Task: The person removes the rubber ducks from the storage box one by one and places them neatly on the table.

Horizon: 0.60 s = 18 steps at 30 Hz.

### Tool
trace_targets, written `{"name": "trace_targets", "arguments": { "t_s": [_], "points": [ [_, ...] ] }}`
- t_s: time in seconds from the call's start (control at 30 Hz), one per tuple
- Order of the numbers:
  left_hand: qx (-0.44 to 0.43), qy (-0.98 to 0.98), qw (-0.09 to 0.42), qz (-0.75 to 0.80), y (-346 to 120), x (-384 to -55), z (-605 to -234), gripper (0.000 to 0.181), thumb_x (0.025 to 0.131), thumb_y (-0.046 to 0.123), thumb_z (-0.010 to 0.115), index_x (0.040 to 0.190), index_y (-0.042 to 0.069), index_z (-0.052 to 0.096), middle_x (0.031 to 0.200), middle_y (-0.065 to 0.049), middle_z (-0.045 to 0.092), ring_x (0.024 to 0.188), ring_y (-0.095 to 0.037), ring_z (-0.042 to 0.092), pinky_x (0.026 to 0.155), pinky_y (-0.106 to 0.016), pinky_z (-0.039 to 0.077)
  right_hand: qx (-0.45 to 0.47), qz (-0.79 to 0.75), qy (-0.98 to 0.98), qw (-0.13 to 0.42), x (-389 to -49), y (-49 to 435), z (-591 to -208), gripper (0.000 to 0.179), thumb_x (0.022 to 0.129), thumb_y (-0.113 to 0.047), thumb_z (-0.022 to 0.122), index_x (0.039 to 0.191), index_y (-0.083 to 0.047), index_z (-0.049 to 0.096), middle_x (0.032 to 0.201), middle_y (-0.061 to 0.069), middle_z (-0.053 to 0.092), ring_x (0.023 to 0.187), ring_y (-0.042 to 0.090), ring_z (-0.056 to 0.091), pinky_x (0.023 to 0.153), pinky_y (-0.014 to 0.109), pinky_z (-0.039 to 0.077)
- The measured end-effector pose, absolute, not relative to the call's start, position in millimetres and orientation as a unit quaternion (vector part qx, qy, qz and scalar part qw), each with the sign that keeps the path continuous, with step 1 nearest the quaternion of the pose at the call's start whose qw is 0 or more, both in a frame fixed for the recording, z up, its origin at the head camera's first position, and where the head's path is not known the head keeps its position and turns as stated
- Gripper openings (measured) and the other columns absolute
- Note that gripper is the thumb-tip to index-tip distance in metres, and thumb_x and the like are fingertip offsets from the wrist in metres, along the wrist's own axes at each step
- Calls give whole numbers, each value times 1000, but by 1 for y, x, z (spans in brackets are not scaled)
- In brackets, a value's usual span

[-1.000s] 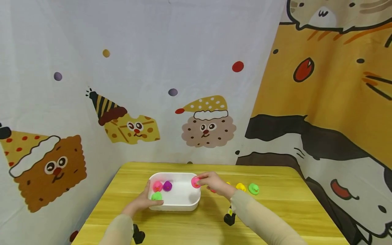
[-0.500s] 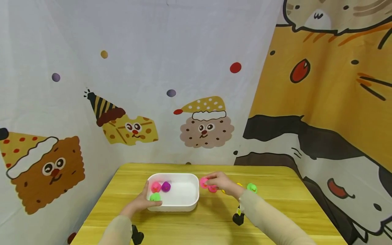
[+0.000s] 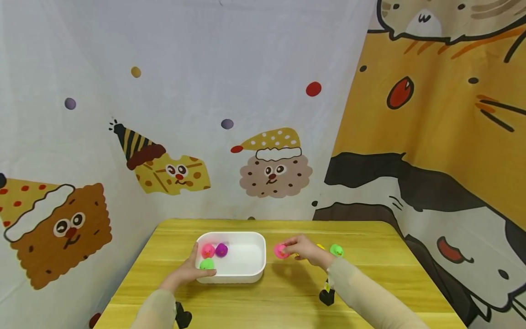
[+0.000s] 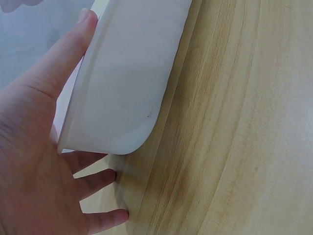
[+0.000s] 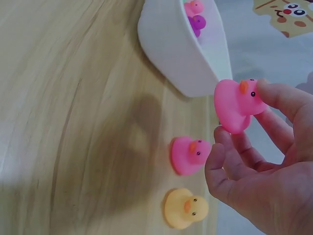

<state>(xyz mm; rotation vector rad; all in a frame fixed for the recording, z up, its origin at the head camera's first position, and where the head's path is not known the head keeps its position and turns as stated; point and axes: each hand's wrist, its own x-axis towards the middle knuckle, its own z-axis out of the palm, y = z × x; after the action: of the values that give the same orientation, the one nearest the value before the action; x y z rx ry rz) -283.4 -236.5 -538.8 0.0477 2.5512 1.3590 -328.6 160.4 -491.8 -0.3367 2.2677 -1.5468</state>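
My right hand (image 3: 306, 249) pinches a pink rubber duck (image 5: 237, 105) between thumb and fingers, just right of the white plastic tub (image 3: 242, 279). Below it on the table sit another pink duck (image 5: 188, 155) and a yellow duck (image 5: 185, 208); the head view mostly hides these behind the hand and the held duck. Spread over the tub's near left corner, my left hand (image 3: 186, 273) has its thumb along the front rim and its fingers against the left end. Inside the tub lie a pink duck (image 3: 207, 250), a purple duck (image 3: 221, 250) and a green duck (image 3: 207, 263).
Another green duck (image 3: 337, 250) stands on the wooden table (image 3: 263, 310), right of my right hand. A bit of yellow shows behind that hand. A printed cloth (image 3: 185, 68) hangs behind the table and along its sides.
My right hand has carried the pink duck rightward, from over the tub's right edge to above the table. The left hand stays at the tub, and the head view has shifted slightly.
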Motion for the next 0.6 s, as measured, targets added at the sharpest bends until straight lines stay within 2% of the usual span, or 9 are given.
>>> {"name": "trace_targets", "arguments": {
  "t_s": [0.17,0.37,0.6],
  "points": [
    [16,867,124,482,-241,-291,-549,130,73,43,83,153,6,-13,155,-34,3,139,-55,9,108,-69,11,-120,-547,804,197,-329,165,-500,33,86,-15,71,115,0,68,95,2,70,83,14,61,67,38,51],
    [19,866,122,485,-243,-290,-551,132,71,47,83,153,8,-13,155,-34,4,139,-55,8,108,-68,10,-129,-545,802,209,-328,173,-510,33,87,-14,69,116,2,67,96,3,69,86,18,61,71,44,51],
    [15,865,127,485,-243,-293,-554,132,71,44,84,153,6,-13,155,-34,3,138,-55,8,108,-68,10,-129,-538,803,221,-325,177,-520,30,88,-12,67,115,0,68,94,3,69,79,18,58,60,30,44]
  ]
}}
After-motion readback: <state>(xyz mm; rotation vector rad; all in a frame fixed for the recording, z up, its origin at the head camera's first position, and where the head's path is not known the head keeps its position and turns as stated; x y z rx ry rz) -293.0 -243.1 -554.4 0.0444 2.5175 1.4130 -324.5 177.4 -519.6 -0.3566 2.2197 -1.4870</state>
